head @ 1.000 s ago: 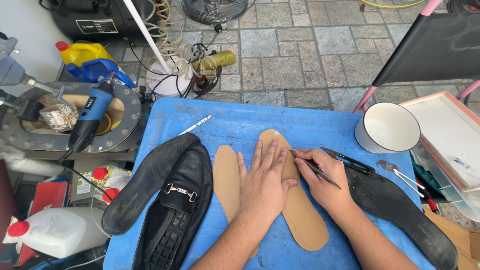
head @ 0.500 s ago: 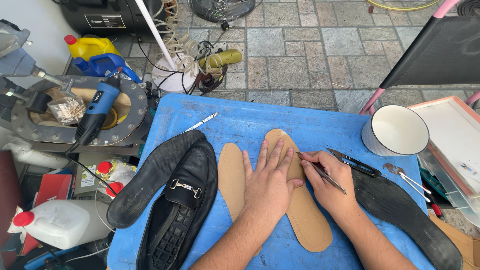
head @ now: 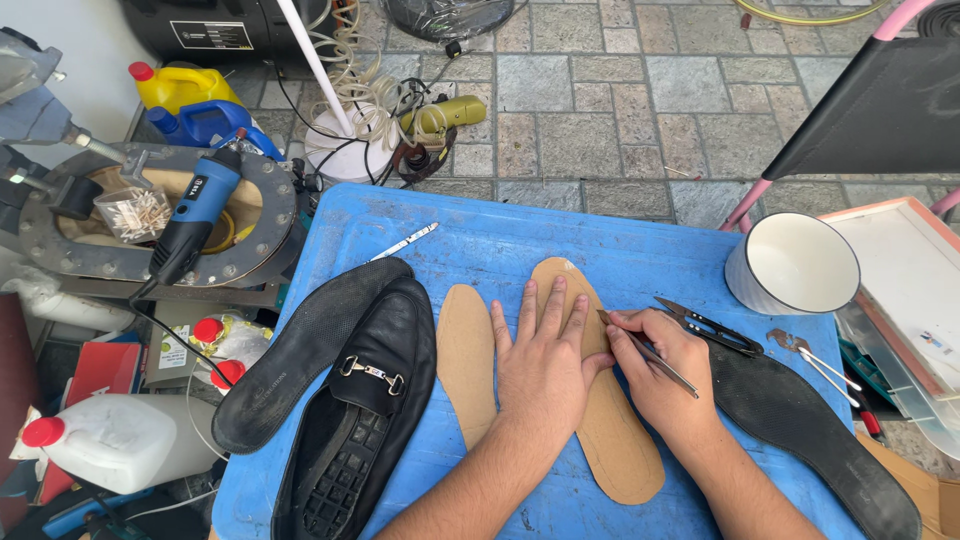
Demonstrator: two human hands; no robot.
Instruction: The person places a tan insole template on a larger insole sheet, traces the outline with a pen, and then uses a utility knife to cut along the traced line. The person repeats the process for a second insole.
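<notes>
My left hand (head: 545, 362) lies flat, fingers apart, pressing on a tan insole board (head: 612, 440) on the blue table (head: 480, 240). My right hand (head: 655, 372) grips a thin pen-like tool (head: 650, 352) whose tip touches the right edge of that insole. A second tan insole (head: 466, 360) lies just left of my left hand. A black loafer (head: 370, 400) with a metal bit rests sole-up beside a black rubber sole (head: 300, 355) at the left.
Another black sole (head: 810, 430), small snips (head: 715, 330), a white cup (head: 795, 265) and metal tools (head: 815, 360) sit at the right. A blue rotary tool (head: 190, 215) lies on a round metal stand at the left, with jugs (head: 105, 440) below.
The view has shifted slightly. My hands stay on the insole, with the tool tip still at its right edge.
</notes>
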